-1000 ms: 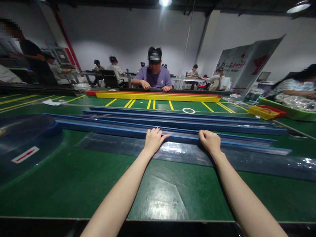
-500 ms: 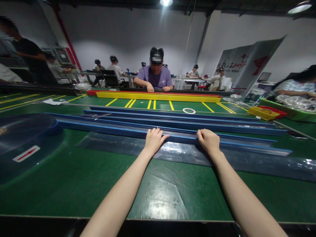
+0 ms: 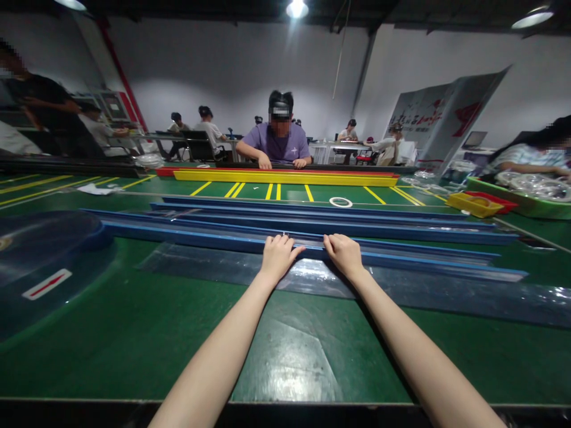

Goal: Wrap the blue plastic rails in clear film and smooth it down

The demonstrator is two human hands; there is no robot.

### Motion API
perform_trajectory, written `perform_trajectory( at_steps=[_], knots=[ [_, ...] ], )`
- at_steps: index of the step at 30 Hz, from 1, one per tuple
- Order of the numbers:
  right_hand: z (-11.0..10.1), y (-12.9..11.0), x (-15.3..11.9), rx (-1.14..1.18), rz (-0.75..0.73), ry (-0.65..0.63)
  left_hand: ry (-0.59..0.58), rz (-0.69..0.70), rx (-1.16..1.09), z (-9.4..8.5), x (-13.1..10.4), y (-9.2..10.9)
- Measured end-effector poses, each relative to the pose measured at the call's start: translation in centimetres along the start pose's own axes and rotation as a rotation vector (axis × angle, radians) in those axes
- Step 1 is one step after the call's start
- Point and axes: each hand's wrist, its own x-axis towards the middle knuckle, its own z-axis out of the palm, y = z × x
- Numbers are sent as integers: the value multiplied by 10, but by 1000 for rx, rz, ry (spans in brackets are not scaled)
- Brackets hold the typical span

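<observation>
Across the green table lies a long blue plastic channel with raised edges. My left hand is closed over its near edge, four fingers curled inside and the thumb pointing right along the edge. Just to the right, my right hand grips the same edge with its fingers bent in. A narrow gap separates the two hands. Under and in front of the channel a clear plastic strip lies flat. What the fingertips touch inside the channel is hidden.
More blue channels lie just behind. A large clear roll with a red arrow label sits at left. Yellow and red bars lie farther back, before a seated co-worker. A white ring and yellow tray are right.
My right hand has slid left along the channel's edge, closer to my left hand. The left hand stays at the same place on the channel.
</observation>
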Motion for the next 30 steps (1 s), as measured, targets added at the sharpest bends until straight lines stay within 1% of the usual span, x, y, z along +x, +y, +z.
perform_trajectory(
  at_steps=[7, 14, 17, 22, 24, 26, 30],
  knots=[
    [0, 3, 3, -21, -6, -42, -12, -5, -10, -1, -1, -1],
    [-1, 4, 4, -20, -18, -62, -4, -22, -71, -2, -1, -1],
    [-3, 15, 2, -28, -8, -65, -10, -33, -75, -3, -2, -2],
    [-8, 46, -9, -69, 56, -53, -18, -31, -77, -3, -1, -2],
    [-9, 54, -12, -85, 84, -51, -24, -19, -76, -4, 0, -2],
    [-11, 57, -15, -88, 105, -60, -27, -6, -74, -4, 0, -1],
    [-15, 55, -15, -62, 140, -105, -31, 3, -59, -3, 0, -1]
  ],
)
